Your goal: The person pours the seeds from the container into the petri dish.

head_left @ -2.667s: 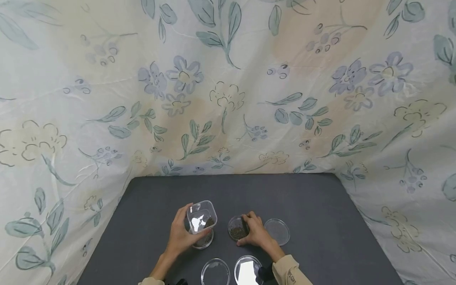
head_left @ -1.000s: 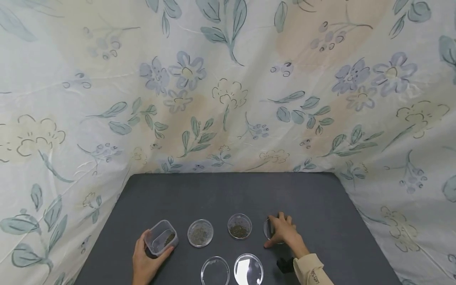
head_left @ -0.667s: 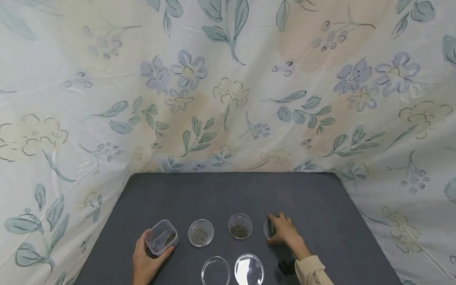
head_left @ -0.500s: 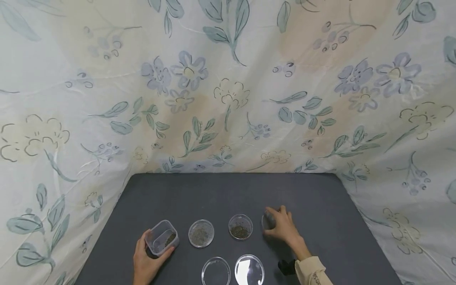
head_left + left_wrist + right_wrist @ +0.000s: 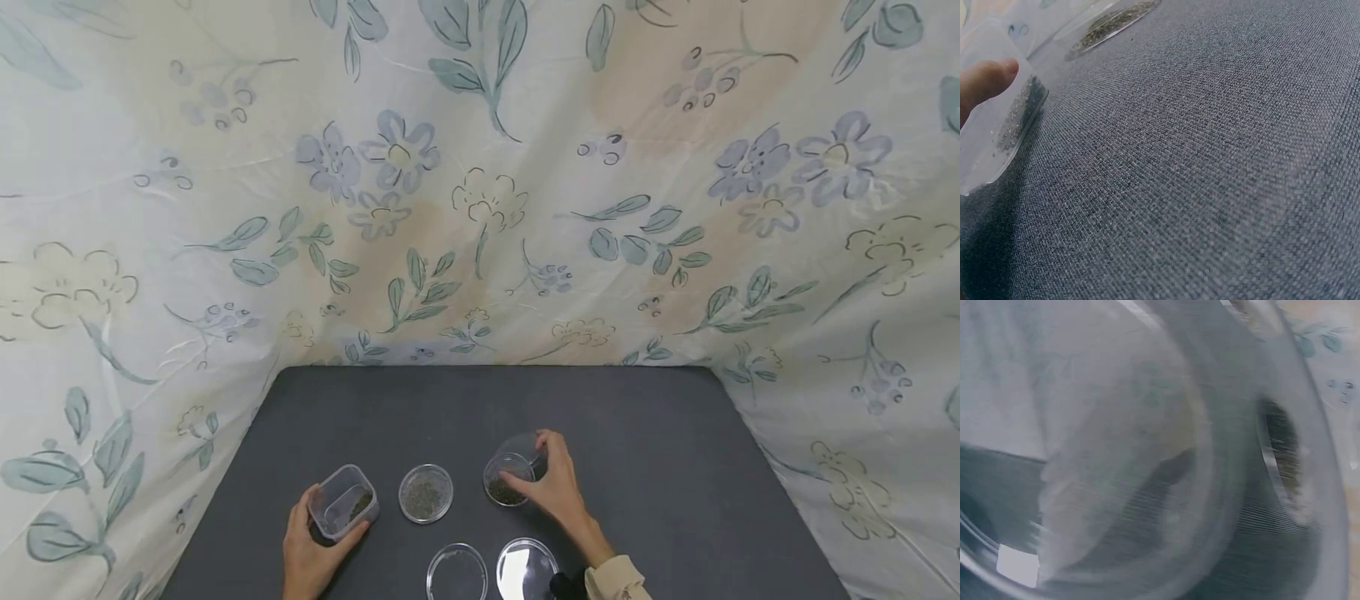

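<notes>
Here, right hand (image 5: 553, 489) over the right-hand petri dish (image 5: 504, 490) of dark seeds, holding a clear round lid (image 5: 519, 450) tilted above that dish, lid's far edge raised, near edge low toward the dish. Fingers curled around the lid's rim, thumb at its near side. In the right wrist view, only the blurred clear lid (image 5: 1147, 456) close up, seeds dark behind it. Left hand (image 5: 311, 554) at the table's (image 5: 465, 408) near left, wrapped around a small clear square container (image 5: 343, 502) with a few seeds, thumb (image 5: 985, 78) against its wall. Container tipped, mouth facing up and away. Between both hands, a second seed dish (image 5: 425, 493), uncovered, flat. Nearer the body, two bare clear dishes (image 5: 456, 572) side by side.
</notes>
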### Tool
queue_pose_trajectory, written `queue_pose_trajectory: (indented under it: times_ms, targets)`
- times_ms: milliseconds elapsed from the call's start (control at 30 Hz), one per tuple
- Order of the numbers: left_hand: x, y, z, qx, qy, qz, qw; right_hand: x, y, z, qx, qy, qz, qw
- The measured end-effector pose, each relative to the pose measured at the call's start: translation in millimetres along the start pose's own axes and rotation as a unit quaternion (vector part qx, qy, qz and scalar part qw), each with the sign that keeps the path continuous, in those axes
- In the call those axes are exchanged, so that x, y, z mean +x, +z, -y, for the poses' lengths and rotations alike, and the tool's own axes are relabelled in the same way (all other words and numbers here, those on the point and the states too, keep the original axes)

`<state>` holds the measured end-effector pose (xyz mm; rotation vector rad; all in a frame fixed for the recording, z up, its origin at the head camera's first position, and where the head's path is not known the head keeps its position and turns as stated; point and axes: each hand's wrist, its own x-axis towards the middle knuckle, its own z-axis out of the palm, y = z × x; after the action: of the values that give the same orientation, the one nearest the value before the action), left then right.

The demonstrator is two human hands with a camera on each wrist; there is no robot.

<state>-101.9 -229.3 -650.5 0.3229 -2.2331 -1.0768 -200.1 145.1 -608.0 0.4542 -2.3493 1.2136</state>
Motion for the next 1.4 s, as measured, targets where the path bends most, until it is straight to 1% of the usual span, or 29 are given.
queue_pose_trajectory:
  times_ms: [100, 300, 500, 700, 867, 1033, 1233, 1400]
  targets:
    - [-0.8, 0.3, 0.5, -0.001, 0.002, 0.0, 1.0, -9.2, 8.9, -0.1, -0.021, -0.009, 0.006, 1.0]
    - [-2.3, -0.2, -0.1, -0.003, 0.001, 0.002, 1.0, -21.7, 14.2, -3.2, -0.037, 0.013, 0.039, 0.998]
    - [-2.4, -1.0, -1.4, 0.0, 0.0, 0.003, 1.0, -26.0, 13.6, -3.6, -0.049, 0.03, 0.074, 0.996]
    - [-1.8, -1.5, -1.3, 0.007, -0.002, 0.004, 1.0, -27.8, 11.8, -2.0, -0.053, 0.026, 0.092, 0.994]
    - [-0.6, -2.0, -0.1, 0.0, 0.005, -0.002, 1.0, -30.4, 10.7, -0.4, -0.051, 0.025, 0.115, 0.992]
    - [-0.3, -1.8, 1.4, 0.0, 0.012, -0.004, 0.9999, -33.7, 12.2, -2.8, -0.059, 0.024, 0.112, 0.992]
    - [-0.2, -1.7, 1.2, 0.01, 0.002, 0.001, 1.0, -36.2, 13.8, -5.6, -0.073, 0.012, 0.109, 0.991]
    - [0.1, -1.6, 0.2, 0.002, 0.005, -0.001, 1.0, -36.4, 13.9, -5.2, -0.074, 0.022, 0.113, 0.991]
